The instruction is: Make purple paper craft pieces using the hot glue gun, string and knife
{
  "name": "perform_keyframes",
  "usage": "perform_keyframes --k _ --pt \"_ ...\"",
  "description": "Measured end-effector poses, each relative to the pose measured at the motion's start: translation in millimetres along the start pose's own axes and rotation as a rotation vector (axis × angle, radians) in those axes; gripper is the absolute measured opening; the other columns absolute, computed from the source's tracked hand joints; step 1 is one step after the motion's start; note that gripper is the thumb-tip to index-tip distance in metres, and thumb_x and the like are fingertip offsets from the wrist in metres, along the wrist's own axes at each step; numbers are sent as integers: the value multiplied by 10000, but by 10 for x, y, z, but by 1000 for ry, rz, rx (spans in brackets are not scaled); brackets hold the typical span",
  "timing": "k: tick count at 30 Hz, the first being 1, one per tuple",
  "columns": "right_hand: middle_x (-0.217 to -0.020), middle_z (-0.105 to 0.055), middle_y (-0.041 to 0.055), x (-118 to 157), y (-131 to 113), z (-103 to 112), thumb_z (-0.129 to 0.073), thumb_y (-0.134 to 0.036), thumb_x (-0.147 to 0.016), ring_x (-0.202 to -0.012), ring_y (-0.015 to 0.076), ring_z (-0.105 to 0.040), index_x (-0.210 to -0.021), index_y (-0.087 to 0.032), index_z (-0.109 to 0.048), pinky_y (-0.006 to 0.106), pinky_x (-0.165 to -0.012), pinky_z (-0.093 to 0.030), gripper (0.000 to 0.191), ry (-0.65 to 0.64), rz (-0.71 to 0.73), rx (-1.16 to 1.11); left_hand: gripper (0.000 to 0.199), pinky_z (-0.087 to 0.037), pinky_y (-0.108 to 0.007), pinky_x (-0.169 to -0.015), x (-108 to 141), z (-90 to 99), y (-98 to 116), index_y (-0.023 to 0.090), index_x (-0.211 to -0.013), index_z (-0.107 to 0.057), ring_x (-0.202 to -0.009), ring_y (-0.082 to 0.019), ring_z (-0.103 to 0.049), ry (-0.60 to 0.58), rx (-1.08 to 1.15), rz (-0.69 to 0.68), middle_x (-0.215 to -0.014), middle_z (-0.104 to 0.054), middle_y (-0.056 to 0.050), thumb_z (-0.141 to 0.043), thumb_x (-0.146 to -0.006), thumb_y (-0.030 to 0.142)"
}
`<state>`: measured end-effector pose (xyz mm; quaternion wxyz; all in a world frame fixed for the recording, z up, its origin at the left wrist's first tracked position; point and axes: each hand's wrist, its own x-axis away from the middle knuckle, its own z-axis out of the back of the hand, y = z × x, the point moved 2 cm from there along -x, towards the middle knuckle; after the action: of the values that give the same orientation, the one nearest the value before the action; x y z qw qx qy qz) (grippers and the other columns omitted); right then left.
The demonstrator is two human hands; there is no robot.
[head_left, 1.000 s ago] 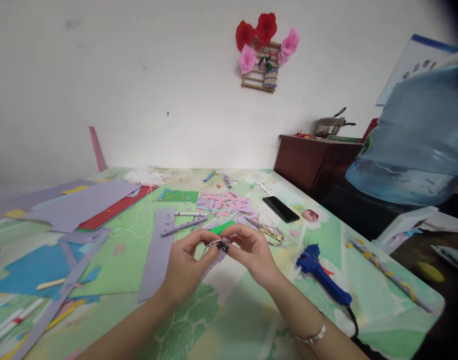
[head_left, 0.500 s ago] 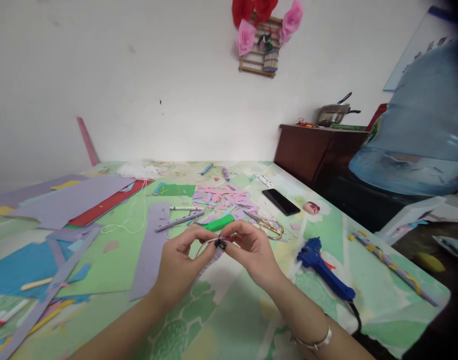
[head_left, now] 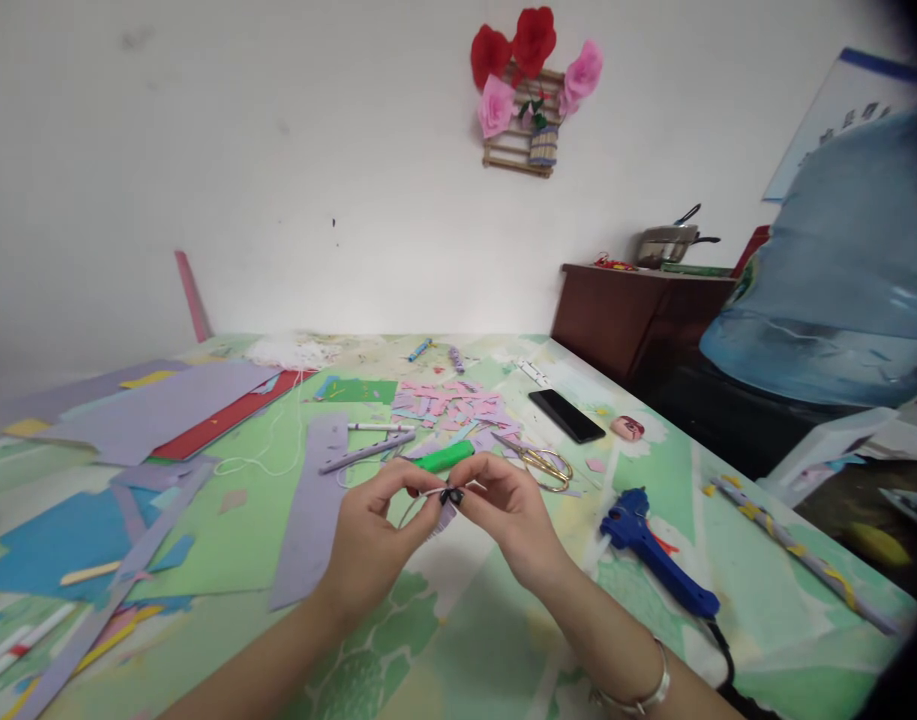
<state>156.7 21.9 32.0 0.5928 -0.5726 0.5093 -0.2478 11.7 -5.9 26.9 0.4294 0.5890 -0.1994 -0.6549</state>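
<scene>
Poking down between left hand [head_left: 375, 525] and right hand [head_left: 512, 520], pinched: purple paper [head_left: 444, 519].

Out front, a green-and-white patterned table [head_left: 488, 620] stretches right up to a plain white wall [head_left: 338, 150], smudged grey in places. High on it, a wooden rack [head_left: 518, 168] sports red and pink flowers [head_left: 534, 42]! Over to the right, here's a reddish-brown cabinet [head_left: 600, 315] carrying a metal pan [head_left: 664, 247], then a big blue water bottle [head_left: 833, 270], with a sign [head_left: 829, 115] showing up behind it. Soft, pale light washes the wall.
</scene>
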Motion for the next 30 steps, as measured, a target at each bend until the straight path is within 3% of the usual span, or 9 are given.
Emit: perform_keyframes --k 10,30 --pt "-723 -573 -6 2 16 -1 -715 -288 -682 -683 126 -524 -735 -188 -605 254 -644 -418 158 -3 -39 -59 33 -452 -276 -662 10 -5 48 194 -736 -642 -697 -146 -572 -5 -13 35 -701 -615 4 -619 -744 172" --pt "-712 -574 -8 6 31 8 -671 -198 -702 -664 111 -517 -740 -174 -611 243 -625 -403 75 -14 -32 -81 44 -439 -276 -655 7 -6 83 197 -736 -630 -697 -144 -565 -3 -99 -24 -707 -614 2 -598 -745 167"
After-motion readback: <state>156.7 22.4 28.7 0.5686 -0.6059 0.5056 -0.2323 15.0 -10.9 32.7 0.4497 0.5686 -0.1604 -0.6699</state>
